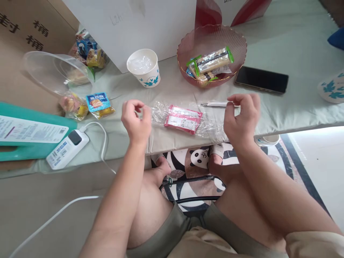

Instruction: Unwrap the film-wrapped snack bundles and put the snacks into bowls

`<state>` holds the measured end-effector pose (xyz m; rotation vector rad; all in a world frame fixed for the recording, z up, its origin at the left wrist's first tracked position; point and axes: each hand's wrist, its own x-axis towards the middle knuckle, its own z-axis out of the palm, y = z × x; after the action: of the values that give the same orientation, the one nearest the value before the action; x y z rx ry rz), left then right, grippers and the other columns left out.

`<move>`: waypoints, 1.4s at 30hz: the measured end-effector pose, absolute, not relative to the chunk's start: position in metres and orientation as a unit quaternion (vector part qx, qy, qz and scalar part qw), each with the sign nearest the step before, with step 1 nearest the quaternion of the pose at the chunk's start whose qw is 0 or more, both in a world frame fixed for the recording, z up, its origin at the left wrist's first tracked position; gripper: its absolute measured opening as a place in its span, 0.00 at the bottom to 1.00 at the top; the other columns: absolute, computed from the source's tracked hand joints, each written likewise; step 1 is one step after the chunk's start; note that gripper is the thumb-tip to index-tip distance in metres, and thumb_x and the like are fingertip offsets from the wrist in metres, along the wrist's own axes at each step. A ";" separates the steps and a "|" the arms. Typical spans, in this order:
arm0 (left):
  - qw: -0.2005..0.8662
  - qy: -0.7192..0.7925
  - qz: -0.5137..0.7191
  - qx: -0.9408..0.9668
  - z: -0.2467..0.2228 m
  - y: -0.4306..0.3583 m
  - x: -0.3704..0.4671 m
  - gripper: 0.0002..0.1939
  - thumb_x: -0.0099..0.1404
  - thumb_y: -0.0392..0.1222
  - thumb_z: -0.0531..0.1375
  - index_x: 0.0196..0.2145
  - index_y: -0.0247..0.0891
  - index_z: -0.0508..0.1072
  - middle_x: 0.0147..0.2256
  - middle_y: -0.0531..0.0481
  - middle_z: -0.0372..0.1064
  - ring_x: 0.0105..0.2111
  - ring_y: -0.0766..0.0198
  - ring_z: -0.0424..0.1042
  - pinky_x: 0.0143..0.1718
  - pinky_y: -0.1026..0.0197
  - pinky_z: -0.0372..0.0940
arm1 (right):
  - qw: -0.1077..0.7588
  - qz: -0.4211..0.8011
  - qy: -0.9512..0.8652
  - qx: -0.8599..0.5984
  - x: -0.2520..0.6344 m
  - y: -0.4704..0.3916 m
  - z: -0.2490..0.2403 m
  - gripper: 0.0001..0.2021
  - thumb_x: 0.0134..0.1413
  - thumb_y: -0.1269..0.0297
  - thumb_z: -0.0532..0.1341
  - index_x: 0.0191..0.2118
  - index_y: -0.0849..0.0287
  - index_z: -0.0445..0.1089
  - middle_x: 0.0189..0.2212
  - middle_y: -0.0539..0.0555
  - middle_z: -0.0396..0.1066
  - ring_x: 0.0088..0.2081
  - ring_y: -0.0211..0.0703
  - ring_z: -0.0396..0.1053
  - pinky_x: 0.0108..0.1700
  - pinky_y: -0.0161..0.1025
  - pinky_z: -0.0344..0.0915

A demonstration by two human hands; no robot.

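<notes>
Two pink-edged snack packets (182, 120) lie side by side on a crinkled sheet of clear plastic film (211, 123) near the table's front edge. My left hand (136, 120) is closed in a pinch at the film's left edge. At its right edge, my right hand (242, 116) pinches too, thumb against curled fingers. The film reaches up to both hands; the exact grip at the fingertips is hard to make out. A white pen (216, 104) lies just behind the film, its right end passing behind my right hand.
Behind stand a paper cup (145, 68) and a pink glass bowl (185, 46) with wrapped snack bars. A phone (262, 79) lies to the right. At left are snack bags (98, 104), a tipped clear plastic tub (40, 68), a white power strip (67, 148) and its cable.
</notes>
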<state>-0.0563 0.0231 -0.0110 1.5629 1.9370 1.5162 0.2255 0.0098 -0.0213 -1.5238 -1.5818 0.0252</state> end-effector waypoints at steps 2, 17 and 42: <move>0.112 0.604 0.438 0.656 -0.008 0.014 -0.048 0.03 0.59 0.37 0.62 0.33 0.42 0.72 0.37 0.48 0.73 0.43 0.57 0.72 0.52 0.54 0.66 | 0.447 0.012 -0.671 -0.591 0.222 0.005 -0.018 0.09 0.62 0.67 0.54 0.40 0.53 0.72 0.35 0.58 0.71 0.41 0.51 0.71 0.47 0.53 0.68; 0.270 0.623 0.247 0.692 -0.001 -0.004 -0.051 0.14 0.61 0.45 0.63 0.45 0.42 0.78 0.26 0.56 0.68 0.21 0.68 0.57 0.29 0.62 0.58 | 0.274 0.275 -0.699 -0.600 0.192 0.008 -0.017 0.17 0.64 0.59 0.54 0.51 0.58 0.75 0.42 0.58 0.77 0.31 0.46 0.70 0.38 0.44 0.64; 0.376 0.629 0.482 0.480 -0.015 -0.007 -0.030 0.14 0.50 0.30 0.63 0.32 0.41 0.63 0.29 0.57 0.67 0.28 0.70 0.70 0.32 0.67 0.65 | 0.292 0.458 -0.658 -0.522 0.176 0.003 -0.007 0.18 0.47 0.54 0.62 0.43 0.57 0.63 0.36 0.54 0.72 0.36 0.46 0.68 0.40 0.44 0.64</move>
<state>-0.0305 -0.0074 -0.0150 1.2277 1.6094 1.2325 0.1758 0.0031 -0.0071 -1.3903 -1.7524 1.2209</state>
